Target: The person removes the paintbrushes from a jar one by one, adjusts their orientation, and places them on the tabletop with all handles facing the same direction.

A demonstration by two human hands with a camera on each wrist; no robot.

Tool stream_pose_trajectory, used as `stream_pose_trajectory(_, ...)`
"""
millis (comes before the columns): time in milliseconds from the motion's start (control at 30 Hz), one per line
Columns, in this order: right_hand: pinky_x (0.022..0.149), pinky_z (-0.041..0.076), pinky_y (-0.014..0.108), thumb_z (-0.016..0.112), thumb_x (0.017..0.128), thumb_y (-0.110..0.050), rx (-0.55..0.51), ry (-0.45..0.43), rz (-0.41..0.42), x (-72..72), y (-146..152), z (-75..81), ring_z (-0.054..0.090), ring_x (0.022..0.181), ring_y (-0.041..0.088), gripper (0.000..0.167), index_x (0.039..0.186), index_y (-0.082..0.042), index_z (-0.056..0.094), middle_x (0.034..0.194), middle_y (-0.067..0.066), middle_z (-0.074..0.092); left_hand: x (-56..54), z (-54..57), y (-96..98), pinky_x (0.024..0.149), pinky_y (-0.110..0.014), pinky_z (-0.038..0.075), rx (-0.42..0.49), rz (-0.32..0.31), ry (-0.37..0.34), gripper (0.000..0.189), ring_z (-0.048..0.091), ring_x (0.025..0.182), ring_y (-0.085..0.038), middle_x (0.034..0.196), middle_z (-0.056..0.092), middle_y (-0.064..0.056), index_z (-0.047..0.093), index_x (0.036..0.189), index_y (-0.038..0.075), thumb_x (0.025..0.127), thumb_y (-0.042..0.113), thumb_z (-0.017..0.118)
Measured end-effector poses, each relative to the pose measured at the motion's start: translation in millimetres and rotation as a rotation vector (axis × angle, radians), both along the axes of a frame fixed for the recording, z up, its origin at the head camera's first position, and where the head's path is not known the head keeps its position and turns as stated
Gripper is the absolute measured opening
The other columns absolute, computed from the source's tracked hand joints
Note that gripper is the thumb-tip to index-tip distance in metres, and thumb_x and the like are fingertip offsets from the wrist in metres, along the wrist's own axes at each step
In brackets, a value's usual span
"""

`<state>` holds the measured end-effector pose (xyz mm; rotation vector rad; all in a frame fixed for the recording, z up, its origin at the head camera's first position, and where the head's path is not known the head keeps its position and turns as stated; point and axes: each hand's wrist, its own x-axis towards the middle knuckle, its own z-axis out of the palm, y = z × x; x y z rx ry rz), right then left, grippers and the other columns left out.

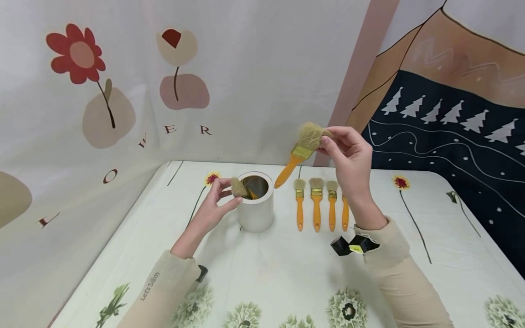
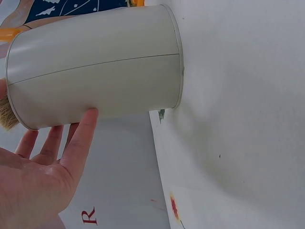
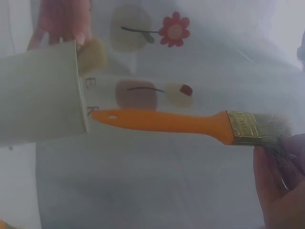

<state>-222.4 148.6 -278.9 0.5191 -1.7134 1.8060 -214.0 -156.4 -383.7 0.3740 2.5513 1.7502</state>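
A white cylindrical can (image 1: 256,216) stands upright left of the table's middle. A paintbrush (image 1: 239,187) leans inside it, bristles at the rim. My left hand (image 1: 215,200) pinches those bristles between thumb and fingers, and other fingers touch the can's outer wall in the left wrist view. Up and to the right, my right hand (image 1: 352,152) grips a second, wider paintbrush (image 1: 302,152) by its bristles. Its orange handle (image 3: 162,121) slants down and left, with the tip near the can's right rim in the head view. The inside of the can is mostly hidden.
Several orange-handled paintbrushes (image 1: 316,205) lie in a row right of the can, bristles away from me; the right forearm partly covers one. A flower-printed cloth (image 1: 266,273) covers the table. Behind stands a printed curtain (image 1: 254,91). A black device (image 1: 362,244) sits at the right cuff.
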Motion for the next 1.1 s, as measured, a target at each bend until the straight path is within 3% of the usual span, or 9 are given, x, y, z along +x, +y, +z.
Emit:
stream_pose_trajectory(467,0.077,0.06,0.02,0.068,0.092,-0.004,-0.04,-0.056,-0.015,-1.8,28.2,-5.9,0.072,0.087,0.009,0.013,0.105,-0.005,0.071,0.097,-0.005,0.076,0.8,-0.7,-0.3,0.105,-0.056,0.048,-0.006,0.007,-0.005,0.05,0.044,0.138,-0.038,0.151,0.044,-0.014,0.039,0.136,0.007,0.095,0.016,0.066)
stream_pose_trajectory(700,0.077,0.059,0.019,0.069,0.093,-0.01,0.016,-0.092,-0.111,-3.9,40.9,-10.6,0.072,0.088,0.008,0.013,0.105,-0.012,0.071,0.097,-0.007,0.075,1.2,0.3,-0.4,0.106,-0.056,0.047,-0.005,0.008,-0.005,0.05,0.044,0.139,-0.038,0.151,0.044,-0.015,0.038,0.136,0.007,0.095,0.016,0.066)
stream_pose_trajectory(1100,0.078,0.058,0.017,0.07,0.092,-0.01,0.039,-0.127,-0.162,-9.7,62.1,-18.8,0.071,0.09,0.005,0.017,0.108,-0.006,0.071,0.1,-0.008,0.075,0.4,-0.4,-0.1,0.106,-0.056,0.047,0.003,0.003,0.008,0.051,0.044,0.138,-0.039,0.15,0.044,-0.016,0.038,0.137,0.006,0.095,0.014,0.066)
